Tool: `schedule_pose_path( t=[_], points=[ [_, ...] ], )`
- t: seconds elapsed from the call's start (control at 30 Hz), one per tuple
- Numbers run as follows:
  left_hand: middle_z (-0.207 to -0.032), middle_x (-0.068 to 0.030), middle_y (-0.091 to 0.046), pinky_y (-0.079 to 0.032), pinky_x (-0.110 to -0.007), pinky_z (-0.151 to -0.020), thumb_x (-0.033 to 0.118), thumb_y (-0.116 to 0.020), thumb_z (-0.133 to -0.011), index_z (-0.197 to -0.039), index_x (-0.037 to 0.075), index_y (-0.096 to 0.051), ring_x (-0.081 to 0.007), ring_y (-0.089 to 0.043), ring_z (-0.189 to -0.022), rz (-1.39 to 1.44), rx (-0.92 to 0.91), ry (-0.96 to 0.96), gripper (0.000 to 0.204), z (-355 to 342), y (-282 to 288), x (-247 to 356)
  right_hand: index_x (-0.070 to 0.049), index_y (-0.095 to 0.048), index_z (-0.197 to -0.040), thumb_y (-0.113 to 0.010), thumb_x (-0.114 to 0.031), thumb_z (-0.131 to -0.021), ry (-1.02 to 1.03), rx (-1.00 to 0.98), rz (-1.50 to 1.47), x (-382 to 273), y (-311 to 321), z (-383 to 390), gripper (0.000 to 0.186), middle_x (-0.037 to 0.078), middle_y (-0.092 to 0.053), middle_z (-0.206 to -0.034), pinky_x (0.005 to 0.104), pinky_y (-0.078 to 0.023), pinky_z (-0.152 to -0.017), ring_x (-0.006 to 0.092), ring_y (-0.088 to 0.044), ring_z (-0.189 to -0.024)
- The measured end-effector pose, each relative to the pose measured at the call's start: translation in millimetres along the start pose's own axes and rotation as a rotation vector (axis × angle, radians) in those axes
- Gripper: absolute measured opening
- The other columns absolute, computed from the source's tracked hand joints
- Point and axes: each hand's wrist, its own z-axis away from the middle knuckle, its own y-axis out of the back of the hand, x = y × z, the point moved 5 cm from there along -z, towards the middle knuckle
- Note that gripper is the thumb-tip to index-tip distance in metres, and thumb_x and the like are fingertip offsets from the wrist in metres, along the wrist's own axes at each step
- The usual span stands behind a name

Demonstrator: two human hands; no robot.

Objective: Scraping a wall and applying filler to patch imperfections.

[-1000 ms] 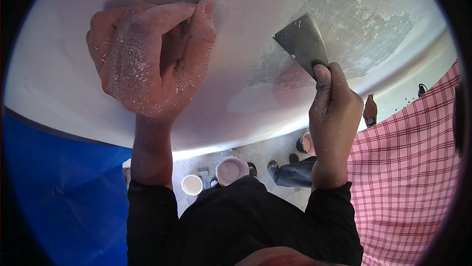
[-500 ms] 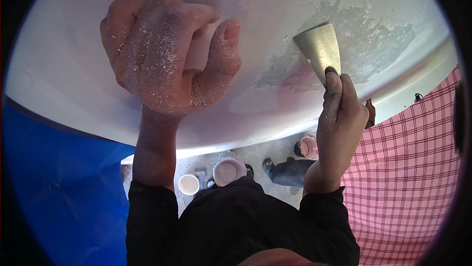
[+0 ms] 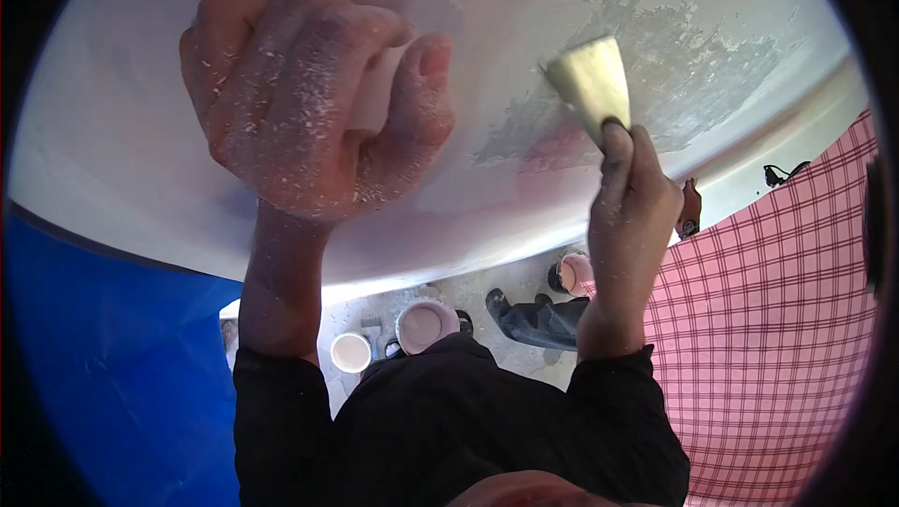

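Observation:
My right hand (image 3: 632,193) grips the handle of a putty knife (image 3: 595,81), with its wide metal blade pointing up and to the left. The blade is slightly blurred and lies over the left side of a rough grey patch (image 3: 698,86) on a smooth, pale curved surface (image 3: 506,1); whether it touches cannot be told. Further left, my left hand (image 3: 304,104) is held up against the same surface, fingers curled and thumb standing apart. White flakes cover its back. The fingertips are mostly hidden, and so is anything they may hold.
Below are a white tub (image 3: 351,352), a flat brush (image 3: 372,323), a pinkish bucket (image 3: 423,324) and another bucket (image 3: 573,273). Another person's dark-clad leg (image 3: 538,322) is near. Blue sheeting (image 3: 112,348) hangs left, pink checked cloth (image 3: 768,320) right, with a dark cable-like thing (image 3: 785,174) above.
The whole view has shifted slightly. My right hand and the putty knife have moved a little left and up. My left hand keeps its curled pose.

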Motion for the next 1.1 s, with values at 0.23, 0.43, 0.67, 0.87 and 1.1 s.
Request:
schedule_pose_path(
  t=[0.23, 0.43, 0.67, 0.87, 1.1],
  points=[
    [-0.073, -0.0037, -0.068, -0.051, -0.031, -0.071, 0.017, -0.066, -0.085, -0.078, 0.01, -0.069, -0.0175, -0.06, -0.073, -0.001, 0.013, 0.019, 0.011, 0.3, 1.7, -0.3, -0.006, -0.058, -0.09, -0.051, -0.028, -0.102, 0.069, 0.061, 0.025, -8.1, -3.6, 2.8, 0.026, 0.017, -0.057, -0.059, 0.0407, -0.042, -0.046, 0.0345, -0.06, -0.052],
    [-0.074, -0.0034, -0.069, -0.05, -0.03, -0.071, 0.017, -0.067, -0.085, -0.078, 0.01, -0.07, -0.0178, -0.06, -0.073, -0.001, -0.002, 0.014, 0.011, -0.9, -5.5, 1.0, -0.007, -0.059, -0.089, -0.05, -0.03, -0.102, 0.085, 0.1, 0.092, -8.0, -1.0, 4.5, 0.028, 0.016, -0.057, -0.058, 0.0423, -0.041, -0.045, 0.0357, -0.06, -0.051],
    [-0.072, -0.0025, -0.071, -0.047, -0.031, -0.074, 0.015, -0.065, -0.086, -0.076, 0.009, -0.072, -0.0171, -0.059, -0.074, 0.0, -0.061, 0.066, 0.013, -5.6, -14.8, 8.2, -0.006, -0.06, -0.088, -0.054, -0.03, -0.1, 0.059, 0.075, 0.093, 14.2, 4.2, 0.4, 0.027, 0.017, -0.058, -0.059, 0.0425, -0.04, -0.045, 0.0371, -0.059, -0.052],
    [-0.066, 0.0017, -0.062, -0.037, -0.033, -0.07, 0.016, -0.074, -0.068, -0.068, 0.013, -0.065, -0.0178, -0.053, -0.069, 0.053, 0.122, 0.03, 0.009, 1.6, -18.6, 1.1, -0.008, -0.06, -0.089, -0.053, -0.028, -0.1, 0.088, 0.057, 0.151, 12.0, 0.2, 0.9, 0.024, 0.016, -0.059, -0.061, 0.0431, -0.042, -0.047, 0.0366, -0.061, -0.054],
    [-0.069, -0.0029, -0.068, -0.045, -0.03, -0.073, 0.013, -0.067, -0.084, -0.077, 0.008, -0.07, -0.0161, -0.058, -0.07, 0.026, -0.047, 0.071, 0.01, -1.6, -7.1, 6.1, -0.008, -0.059, -0.087, -0.055, -0.025, -0.099, 0.144, 0.087, 0.118, 7.4, -2.2, 3.9, 0.021, 0.016, -0.058, -0.06, 0.0438, -0.041, -0.045, 0.0366, -0.06, -0.053]
  ],
)
